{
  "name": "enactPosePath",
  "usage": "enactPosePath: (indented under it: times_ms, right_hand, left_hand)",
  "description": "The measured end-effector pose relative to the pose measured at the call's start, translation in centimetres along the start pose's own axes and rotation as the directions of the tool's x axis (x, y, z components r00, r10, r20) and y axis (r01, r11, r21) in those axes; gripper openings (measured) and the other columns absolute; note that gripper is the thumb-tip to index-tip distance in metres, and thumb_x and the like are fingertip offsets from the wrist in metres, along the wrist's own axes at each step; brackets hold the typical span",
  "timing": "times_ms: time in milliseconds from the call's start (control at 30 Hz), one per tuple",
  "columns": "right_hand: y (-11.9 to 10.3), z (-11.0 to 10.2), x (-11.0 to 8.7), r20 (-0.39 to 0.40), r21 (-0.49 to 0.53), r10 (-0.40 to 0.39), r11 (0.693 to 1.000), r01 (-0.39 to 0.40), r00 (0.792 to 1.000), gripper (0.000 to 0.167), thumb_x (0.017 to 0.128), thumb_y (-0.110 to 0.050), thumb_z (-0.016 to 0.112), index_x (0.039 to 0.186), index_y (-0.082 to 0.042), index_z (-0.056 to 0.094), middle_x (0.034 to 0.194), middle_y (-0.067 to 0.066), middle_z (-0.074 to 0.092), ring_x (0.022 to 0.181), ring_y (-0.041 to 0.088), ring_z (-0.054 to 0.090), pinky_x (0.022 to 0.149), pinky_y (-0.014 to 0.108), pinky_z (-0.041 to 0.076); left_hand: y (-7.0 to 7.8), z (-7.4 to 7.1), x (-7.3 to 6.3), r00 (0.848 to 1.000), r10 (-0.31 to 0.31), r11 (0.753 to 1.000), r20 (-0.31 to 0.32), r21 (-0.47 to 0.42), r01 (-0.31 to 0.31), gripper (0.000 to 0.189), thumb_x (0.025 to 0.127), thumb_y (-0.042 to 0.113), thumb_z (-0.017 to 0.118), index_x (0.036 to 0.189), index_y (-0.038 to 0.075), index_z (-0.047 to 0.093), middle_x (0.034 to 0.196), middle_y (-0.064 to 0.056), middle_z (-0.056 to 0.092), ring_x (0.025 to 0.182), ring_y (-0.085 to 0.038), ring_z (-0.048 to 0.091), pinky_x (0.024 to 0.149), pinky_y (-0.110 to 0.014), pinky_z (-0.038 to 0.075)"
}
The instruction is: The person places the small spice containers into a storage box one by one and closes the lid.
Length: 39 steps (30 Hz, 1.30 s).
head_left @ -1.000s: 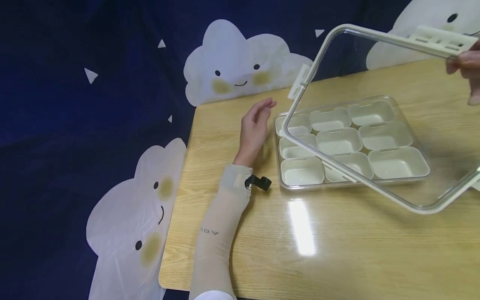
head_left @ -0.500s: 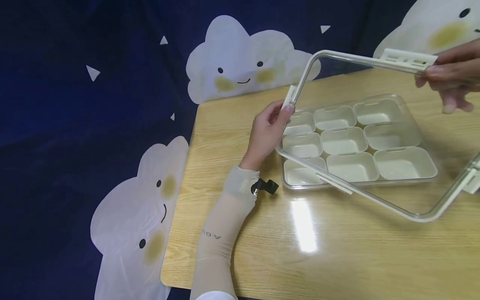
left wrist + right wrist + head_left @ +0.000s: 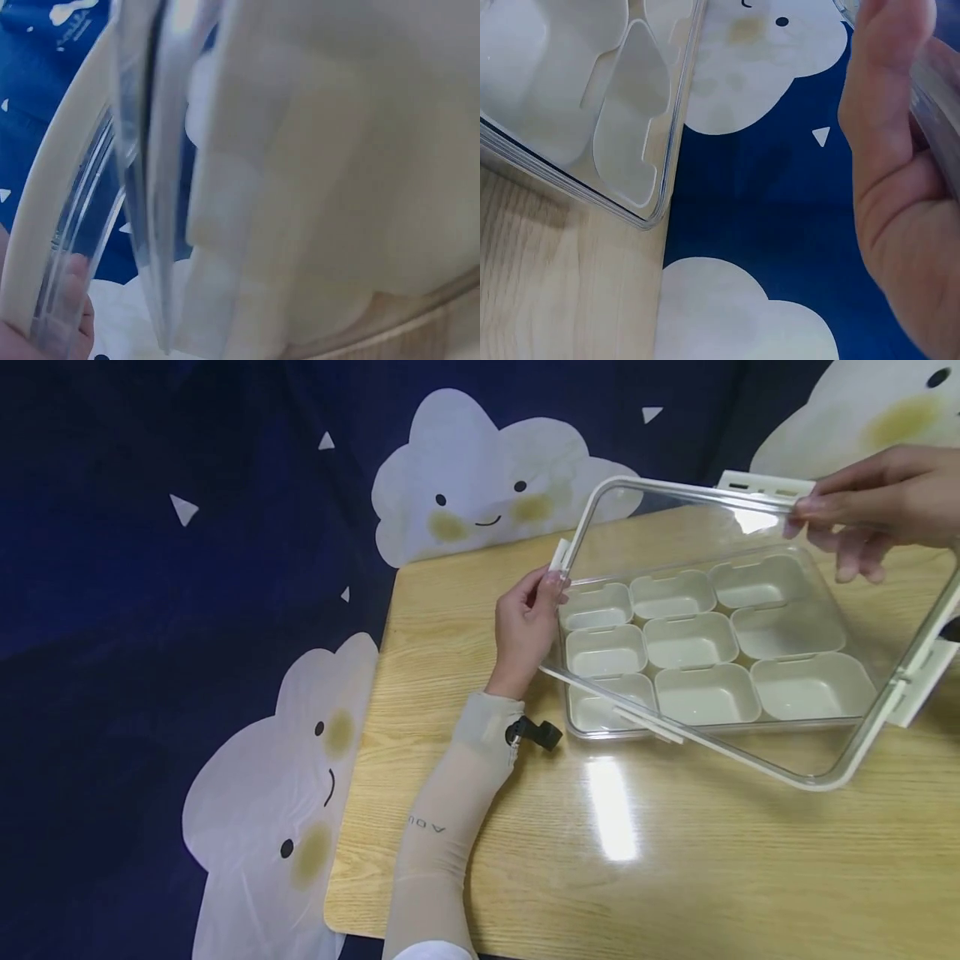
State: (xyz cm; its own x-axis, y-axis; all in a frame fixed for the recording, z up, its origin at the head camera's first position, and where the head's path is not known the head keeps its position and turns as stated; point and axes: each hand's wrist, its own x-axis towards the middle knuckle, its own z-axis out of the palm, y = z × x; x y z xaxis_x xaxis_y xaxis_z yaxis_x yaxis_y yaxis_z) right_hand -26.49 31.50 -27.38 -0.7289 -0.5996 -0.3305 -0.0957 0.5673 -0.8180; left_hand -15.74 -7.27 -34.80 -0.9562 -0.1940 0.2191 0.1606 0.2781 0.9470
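A clear rectangular lid (image 3: 757,772) with a cream rim and cream side latches is held tilted above a clear box (image 3: 720,727). My left hand (image 3: 525,627) pinches its left edge beside a latch, thumb on the rim. On the far edge, my right hand (image 3: 892,502) grips the rim next to another latch, its lower fingers hanging behind. Inside the box sit several cream bins (image 3: 690,639), seen through the lid, with nothing showing in them. In the left wrist view the lid's rim (image 3: 45,180) runs close past the left hand's fingers (image 3: 75,285).
The box stands on a wooden table (image 3: 675,877) whose left edge lies beside the left arm. A dark blue curtain (image 3: 187,610) with cloud shapes hangs behind and to the left. A black strap (image 3: 536,732) sticks out from the left wrist.
The left hand has reached up and taken hold of the lid's left edge. The right hand has moved left and further into view, bringing the lid leftward and lower over the box.
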Motion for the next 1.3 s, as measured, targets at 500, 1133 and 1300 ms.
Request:
enactPosePath:
  times_ms: [500,1133,1300]
  right_hand:
    - [4.4,2.7,-2.2,-0.345,0.422,0.231,0.904,-0.069,0.91,0.016,0.105,-0.02,0.059,0.094,-0.029,0.067,0.071,0.001,0.071,0.061,0.02,0.076,0.058,0.032,0.062]
    - [5.9,3.6,0.0,-0.452,-0.134,0.158,0.961,-0.242,0.878,0.076,0.106,-0.052,0.047,0.142,0.014,0.043,0.059,-0.003,0.067,0.052,0.013,0.067,0.05,0.027,0.053]
    - [6.2,2.8,0.4,-0.403,-0.304,0.109,0.921,-0.245,0.909,0.066,0.106,-0.053,0.045,0.136,0.005,0.05,0.06,0.0,0.071,0.055,0.01,0.059,0.055,0.024,0.04]
  left_hand:
    - [-0.8,0.3,0.7,0.98,-0.165,0.976,-0.115,-0.166,0.144,0.029,0.107,0.02,0.055,0.118,0.0,0.073,0.107,-0.019,0.076,0.079,-0.006,0.067,0.067,-0.018,0.052]
    - [-0.2,-1.6,-0.2,0.995,-0.074,0.908,0.068,0.418,0.039,0.024,0.098,0.026,0.064,0.098,0.008,0.08,0.072,-0.001,0.068,0.061,-0.011,0.055,0.057,-0.021,0.04]
    - [-0.3,-1.7,-0.7,0.996,-0.051,0.89,0.073,0.455,0.013,0.021,0.093,0.022,0.064,0.08,0.008,0.073,0.061,0.005,0.058,0.055,-0.01,0.051,0.054,-0.022,0.039]
